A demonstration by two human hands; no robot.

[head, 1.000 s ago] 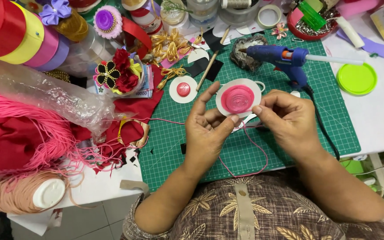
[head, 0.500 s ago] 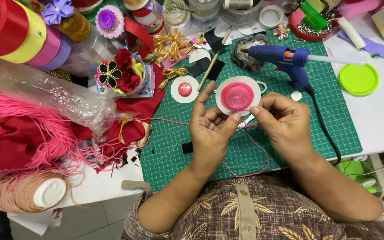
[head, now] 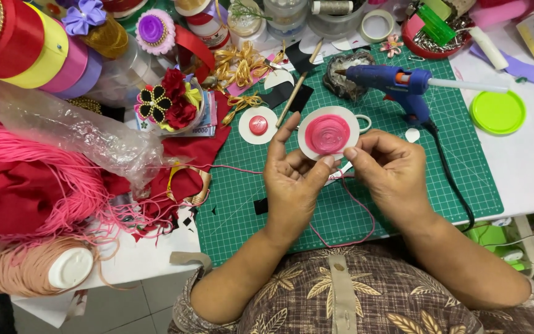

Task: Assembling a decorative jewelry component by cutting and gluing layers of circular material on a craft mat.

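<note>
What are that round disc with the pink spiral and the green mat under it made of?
The disc, held by the left hand and right hand, looks like matte white card or foam sheet: thin, flat, cleanly cut. Its spiral appears to be pink cord coiled and stuck down, matching the loose cord below. The green mat seems a rubbery, gridded cutting mat.

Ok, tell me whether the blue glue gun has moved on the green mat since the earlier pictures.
No. The blue glue gun lies where it did, at the far right of the green cutting mat, nozzle pointing left, beside the lime green lid.
</note>
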